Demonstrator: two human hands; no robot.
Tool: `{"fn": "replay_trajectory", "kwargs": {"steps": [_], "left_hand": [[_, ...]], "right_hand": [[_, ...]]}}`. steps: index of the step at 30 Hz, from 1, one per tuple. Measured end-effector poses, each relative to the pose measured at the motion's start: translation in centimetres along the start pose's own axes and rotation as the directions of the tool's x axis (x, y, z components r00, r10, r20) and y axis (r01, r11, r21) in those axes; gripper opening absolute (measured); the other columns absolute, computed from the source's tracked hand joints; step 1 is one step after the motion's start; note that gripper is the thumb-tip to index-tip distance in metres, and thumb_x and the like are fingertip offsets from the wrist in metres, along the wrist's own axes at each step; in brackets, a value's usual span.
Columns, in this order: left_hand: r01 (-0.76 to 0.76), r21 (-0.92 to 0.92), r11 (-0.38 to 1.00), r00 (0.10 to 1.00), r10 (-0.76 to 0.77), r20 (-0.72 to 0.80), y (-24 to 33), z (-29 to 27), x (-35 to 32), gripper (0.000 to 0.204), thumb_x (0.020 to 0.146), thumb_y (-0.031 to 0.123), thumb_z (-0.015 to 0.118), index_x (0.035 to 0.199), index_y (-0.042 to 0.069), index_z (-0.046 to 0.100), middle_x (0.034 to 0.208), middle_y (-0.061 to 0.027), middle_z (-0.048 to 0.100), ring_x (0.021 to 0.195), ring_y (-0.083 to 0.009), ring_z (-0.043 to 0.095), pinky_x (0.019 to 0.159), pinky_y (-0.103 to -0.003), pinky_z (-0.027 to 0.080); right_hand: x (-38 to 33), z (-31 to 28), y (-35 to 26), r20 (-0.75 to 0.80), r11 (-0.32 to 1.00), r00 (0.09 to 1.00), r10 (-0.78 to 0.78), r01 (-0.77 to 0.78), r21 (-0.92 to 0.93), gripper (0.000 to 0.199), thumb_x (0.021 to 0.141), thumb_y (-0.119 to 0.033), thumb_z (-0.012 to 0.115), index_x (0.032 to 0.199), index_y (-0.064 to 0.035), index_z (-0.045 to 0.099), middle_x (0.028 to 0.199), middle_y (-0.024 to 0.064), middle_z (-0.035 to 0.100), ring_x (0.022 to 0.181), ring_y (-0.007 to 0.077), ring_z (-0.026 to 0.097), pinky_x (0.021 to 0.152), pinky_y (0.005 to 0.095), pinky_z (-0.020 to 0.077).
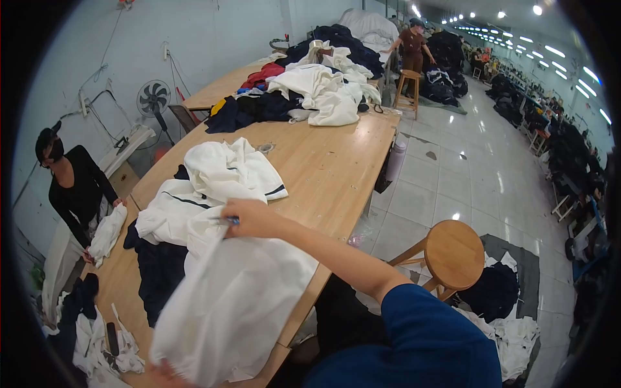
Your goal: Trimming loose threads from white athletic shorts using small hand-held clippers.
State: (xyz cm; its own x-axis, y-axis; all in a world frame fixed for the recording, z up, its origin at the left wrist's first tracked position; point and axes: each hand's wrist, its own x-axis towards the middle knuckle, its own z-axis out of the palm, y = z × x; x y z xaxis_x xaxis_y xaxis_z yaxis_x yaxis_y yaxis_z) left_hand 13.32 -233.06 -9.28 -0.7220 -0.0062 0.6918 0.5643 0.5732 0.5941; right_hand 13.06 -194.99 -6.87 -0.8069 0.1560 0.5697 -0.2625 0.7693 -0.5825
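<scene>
Your right hand (249,218) sits just left of the frame's centre, fingers closed on the top of a white garment (226,304); a small blue tool shows at the fingertips, too small to identify. The arm reaches in from the lower right, in a blue sleeve (420,343). Your left hand (169,374) is at the bottom edge, left of centre, mostly hidden under the lower hem of the same garment; it looks to be gripping the cloth, though the fingers cannot be made out. The white garment hangs stretched between your two hands, over the near end of the long wooden worktop (330,168).

Just above your right hand lies a heap of white garments with dark stripes (220,181), and beneath and left of it dark navy cloth (158,271). At the lower left are crumpled white pieces (97,349).

At the left of the frame another person in black (74,184) stands by the worktop holding white cloth (107,236). Toward the upper centre a big pile of white and navy clothes (310,90) covers the far end. A round wooden stool (453,253) stands at the lower right on the tiled floor, with more clothes beside it. A fan (153,98) stands at the upper left.
</scene>
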Motion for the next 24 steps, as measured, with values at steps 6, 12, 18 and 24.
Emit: {"fn": "replay_trajectory", "kwargs": {"steps": [6,12,18,24], "left_hand": [[0.389,0.03,0.921,0.879,-0.381,0.288,-10.7,6.8,-9.9,0.022,0.094,0.019,0.044,0.101,-0.002,0.043,0.094,-0.0101,0.049,0.086,-0.019,0.046,0.081,-0.029,0.038],[0.431,-0.027,0.902,0.869,-0.407,0.283,-11.0,6.9,-9.9,0.022,0.094,0.02,0.043,0.101,-0.001,0.042,0.091,-0.0075,0.045,0.082,-0.0171,0.043,0.079,-0.027,0.036],[0.498,-0.121,0.859,0.851,-0.456,0.259,-8.9,7.5,-9.9,0.025,0.094,0.022,0.044,0.102,-0.001,0.042,0.093,-0.0083,0.045,0.085,-0.0168,0.043,0.081,-0.027,0.036],[0.513,-0.165,0.842,0.849,-0.471,0.239,-9.3,7.1,-10.3,0.027,0.095,0.023,0.044,0.106,-0.001,0.041,0.096,-0.0091,0.046,0.088,-0.0173,0.044,0.083,-0.028,0.036]], "right_hand": [[-8.9,7.4,4.3,0.019,0.945,0.966,0.258,-0.248,-0.216,0.035,0.072,-0.009,0.06,0.105,-0.0172,0.052,0.098,0.004,0.05,0.074,0.0265,0.058,0.06,0.0385,0.0464],[-13.8,9.0,6.6,-0.022,0.878,0.926,0.376,-0.364,-0.31,0.032,0.074,-0.008,0.057,0.104,-0.0179,0.054,0.093,0.0036,0.05,0.067,0.025,0.058,0.055,0.037,0.0456],[-13.7,9.0,7.3,-0.035,0.88,0.918,0.395,-0.389,-0.272,0.023,0.077,-0.011,0.054,0.1,-0.0157,0.054,0.095,0.0055,0.049,0.068,0.0264,0.058,0.059,0.039,0.0462],[-13.7,9.0,7.1,-0.058,0.885,0.919,0.389,-0.39,-0.255,0.028,0.074,-0.008,0.055,0.1,-0.0181,0.058,0.094,0.0025,0.051,0.072,0.0232,0.058,0.059,0.0369,0.0462]]}}
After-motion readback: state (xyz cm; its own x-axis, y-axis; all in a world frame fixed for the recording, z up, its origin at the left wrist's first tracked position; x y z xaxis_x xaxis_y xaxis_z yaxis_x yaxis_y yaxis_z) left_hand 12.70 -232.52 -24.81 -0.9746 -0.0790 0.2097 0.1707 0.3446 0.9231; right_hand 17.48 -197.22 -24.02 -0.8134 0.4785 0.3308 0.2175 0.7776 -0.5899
